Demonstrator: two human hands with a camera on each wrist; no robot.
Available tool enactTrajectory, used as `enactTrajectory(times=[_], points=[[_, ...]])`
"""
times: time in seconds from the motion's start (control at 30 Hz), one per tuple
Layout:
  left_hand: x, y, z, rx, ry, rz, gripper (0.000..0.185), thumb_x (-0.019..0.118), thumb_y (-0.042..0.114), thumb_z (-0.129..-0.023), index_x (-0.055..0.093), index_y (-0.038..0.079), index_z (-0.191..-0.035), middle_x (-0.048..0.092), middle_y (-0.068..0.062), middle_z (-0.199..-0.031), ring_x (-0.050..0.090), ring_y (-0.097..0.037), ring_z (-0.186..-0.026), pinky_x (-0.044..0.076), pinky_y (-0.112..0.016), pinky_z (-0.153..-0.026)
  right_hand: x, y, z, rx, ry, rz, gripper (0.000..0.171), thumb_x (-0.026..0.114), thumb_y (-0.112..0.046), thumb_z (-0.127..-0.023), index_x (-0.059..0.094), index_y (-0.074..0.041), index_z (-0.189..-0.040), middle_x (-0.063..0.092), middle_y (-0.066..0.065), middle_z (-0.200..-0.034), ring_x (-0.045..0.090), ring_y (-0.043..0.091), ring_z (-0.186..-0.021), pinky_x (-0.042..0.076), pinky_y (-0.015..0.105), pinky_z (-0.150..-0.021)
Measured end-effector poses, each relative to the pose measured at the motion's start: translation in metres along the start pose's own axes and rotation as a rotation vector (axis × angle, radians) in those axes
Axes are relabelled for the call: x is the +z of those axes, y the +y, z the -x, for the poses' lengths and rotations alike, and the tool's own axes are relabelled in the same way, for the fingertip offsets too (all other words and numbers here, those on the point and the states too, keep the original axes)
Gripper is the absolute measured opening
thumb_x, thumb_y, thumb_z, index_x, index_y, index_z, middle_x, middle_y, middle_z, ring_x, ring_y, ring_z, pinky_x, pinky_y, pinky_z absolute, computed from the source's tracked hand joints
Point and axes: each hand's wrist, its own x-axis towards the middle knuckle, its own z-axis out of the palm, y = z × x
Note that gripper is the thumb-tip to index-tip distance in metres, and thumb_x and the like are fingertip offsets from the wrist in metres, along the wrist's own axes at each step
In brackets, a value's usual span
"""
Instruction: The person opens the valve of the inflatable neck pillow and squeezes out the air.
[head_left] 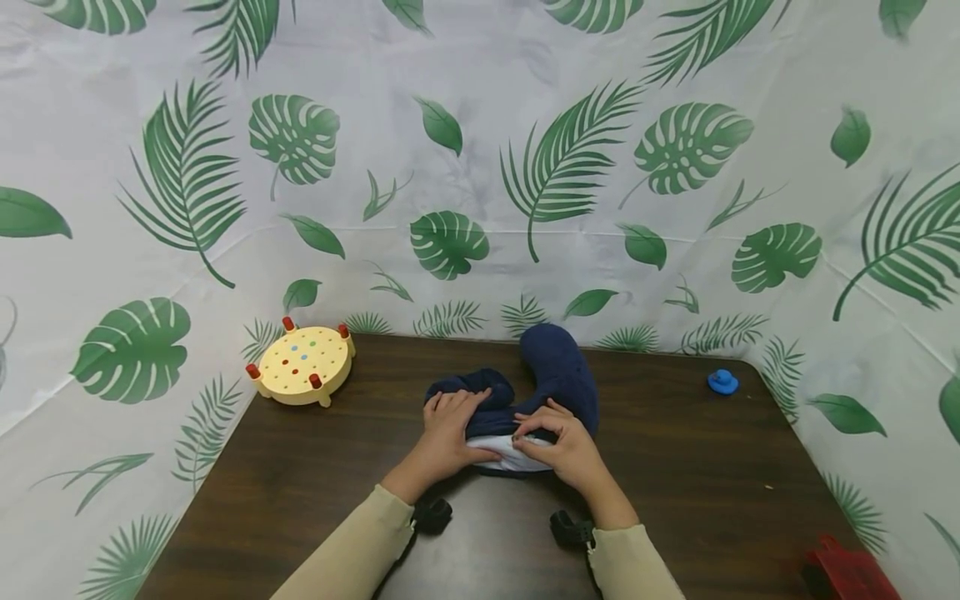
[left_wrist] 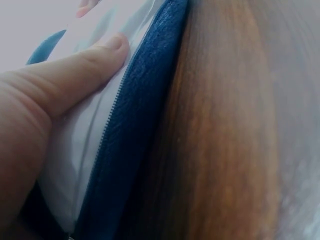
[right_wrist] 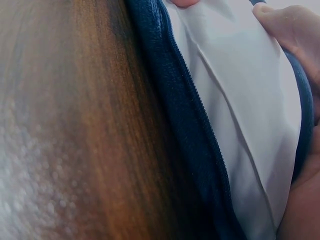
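Observation:
A navy blue U-shaped neck pillow [head_left: 558, 367] lies on the dark wooden table [head_left: 675, 467] in the head view. Its zip [left_wrist: 112, 120] stands apart along the near edge, and a white inner cushion [head_left: 498, 454] shows through the gap. My left hand [head_left: 453, 417] grips the pillow's left arm, fingers curled over the blue cover and thumb [left_wrist: 75, 70] pressing on the white inner cushion [left_wrist: 85, 135]. My right hand [head_left: 551, 429] pinches the cover's edge just above the white inner cushion [right_wrist: 240, 125], beside the zip [right_wrist: 200, 120].
A round yellow peg board [head_left: 303, 364] with red pegs sits at the table's far left corner. A small blue object [head_left: 722, 382] lies at the far right. A red thing [head_left: 847, 571] shows at the near right edge. A leaf-print sheet surrounds the table.

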Motion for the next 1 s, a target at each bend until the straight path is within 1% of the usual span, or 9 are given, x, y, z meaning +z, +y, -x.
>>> enactTrajectory(times=[0.27,0.47,0.7,1.0], points=[[-0.0001,0.0002,0.0005,0.005,0.009,0.012,0.105,0.097,0.056,-0.076,0.051,0.020,-0.163,0.065,-0.005,-0.141,0.054,-0.031,-0.134,0.019,-0.071,-0.125,0.0000,-0.0003,0.0004,0.003,0.001,0.006,0.016,0.091,-0.021,-0.090,0.083,-0.033,-0.097,0.083,-0.010,-0.106,0.077,0.026,-0.122,0.020,0.067,-0.132],[0.0005,-0.0001,0.0010,0.004,0.007,0.022,0.105,0.097,0.055,-0.076,0.051,0.021,-0.163,0.065,-0.005,-0.141,0.054,-0.030,-0.134,0.019,-0.071,-0.126,0.0002,-0.0030,0.0008,-0.013,0.004,0.008,0.015,0.091,-0.021,-0.090,0.083,-0.031,-0.097,0.084,-0.007,-0.105,0.078,0.028,-0.121,0.020,0.069,-0.131],[0.0012,-0.0007,0.0010,0.002,0.002,0.031,0.104,0.097,0.055,-0.077,0.051,0.021,-0.164,0.065,-0.005,-0.142,0.054,-0.030,-0.135,0.018,-0.071,-0.126,-0.0001,-0.0020,0.0005,0.009,-0.005,0.010,0.017,0.091,-0.021,-0.090,0.083,-0.034,-0.097,0.084,-0.011,-0.106,0.077,0.027,-0.123,0.021,0.067,-0.132],[0.0009,-0.0013,0.0011,0.009,0.001,0.031,0.102,0.096,0.055,-0.078,0.052,0.020,-0.163,0.065,-0.005,-0.138,0.054,-0.030,-0.133,0.019,-0.071,-0.126,0.0006,-0.0015,0.0009,0.011,-0.012,0.015,0.015,0.091,-0.023,-0.091,0.083,-0.034,-0.097,0.084,-0.011,-0.107,0.077,0.027,-0.123,0.021,0.068,-0.131]])
